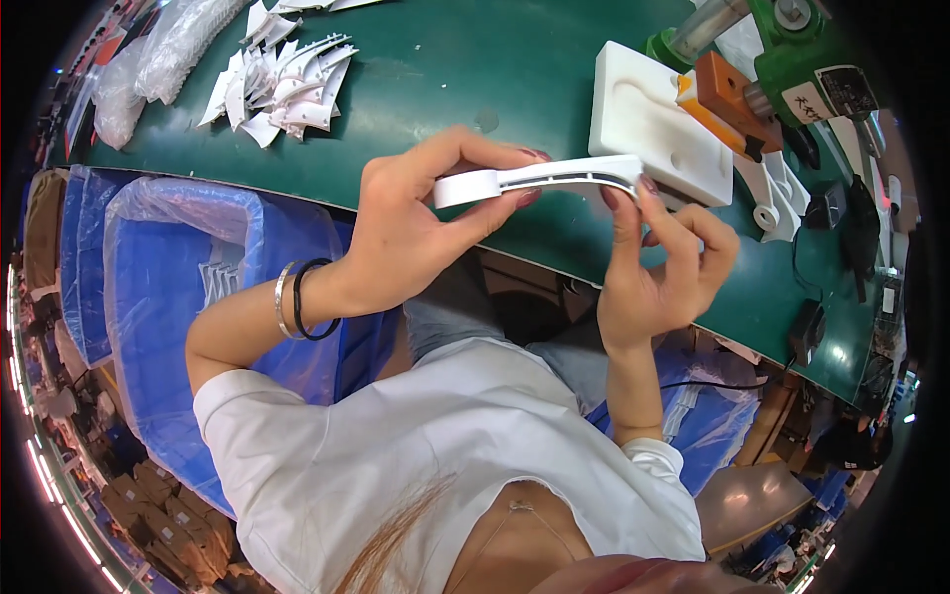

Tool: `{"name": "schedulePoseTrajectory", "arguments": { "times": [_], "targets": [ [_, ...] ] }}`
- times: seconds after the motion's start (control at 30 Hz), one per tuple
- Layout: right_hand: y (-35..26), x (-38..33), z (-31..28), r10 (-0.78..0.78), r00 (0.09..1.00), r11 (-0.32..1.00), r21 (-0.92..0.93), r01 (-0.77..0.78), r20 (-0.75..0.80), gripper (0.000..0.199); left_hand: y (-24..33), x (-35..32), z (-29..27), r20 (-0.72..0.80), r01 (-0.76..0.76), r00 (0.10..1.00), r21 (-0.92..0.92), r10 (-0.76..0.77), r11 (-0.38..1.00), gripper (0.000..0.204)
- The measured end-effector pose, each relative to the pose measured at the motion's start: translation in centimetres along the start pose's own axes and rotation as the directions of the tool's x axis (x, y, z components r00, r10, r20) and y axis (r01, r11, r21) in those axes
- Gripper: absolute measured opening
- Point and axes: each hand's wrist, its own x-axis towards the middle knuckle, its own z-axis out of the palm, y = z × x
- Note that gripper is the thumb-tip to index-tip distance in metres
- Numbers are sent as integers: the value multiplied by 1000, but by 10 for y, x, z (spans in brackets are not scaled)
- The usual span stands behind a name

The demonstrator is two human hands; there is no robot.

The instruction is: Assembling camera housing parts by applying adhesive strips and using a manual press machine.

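Between both hands, above the front edge of the green table, is a curved white plastic part (569, 170) with a dark slotted groove along its side. Its rounded left end sits in the grip of my left hand (406, 213), thumb below and fingers above. At the opposite end, my right hand (661, 267) pinches the tip between thumb and forefinger, its other fingers curled. Just behind the right hand lies a white block fixture (643, 114) with a shaped recess. A pile of thin curved white plastic pieces (287, 84) rests farther back at the left.
A green press (807, 59) with an orange-brown block (732, 99) stands at the back right. White parts (770, 198) lie beside it. Bubble-wrap bags (178, 49) are at the far left. A plastic-lined blue bin (148, 297) stands left, another blue bin (717, 406) right, both below table height.
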Motion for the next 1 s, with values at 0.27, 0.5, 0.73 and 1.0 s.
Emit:
{"name": "schedulePoseTrajectory", "arguments": {
  "times": [0.27, 0.5, 0.73, 1.0],
  "targets": [
    [5, 16, -5, 61, 957, 941, 303, -150, 285, 44, -4, 2, -5, 80, -199, 977, 43, 195, 979, 19],
    [6, 22, -23, 216, 712, 739, 365, -566, 668, 34, -2, 0, -4, 112, -161, 982, 48, 154, 986, 21],
    [3, 17, -27, 241, 730, 739, 366, -565, 640, 25, 0, -3, 0, 135, -249, 962, 90, 235, 964, 21],
    [-1, 16, -29, 222, 781, 800, 349, -488, 584, 19, 4, -5, 1, 142, -242, 962, 59, 232, 968, 19]
  ]
}}
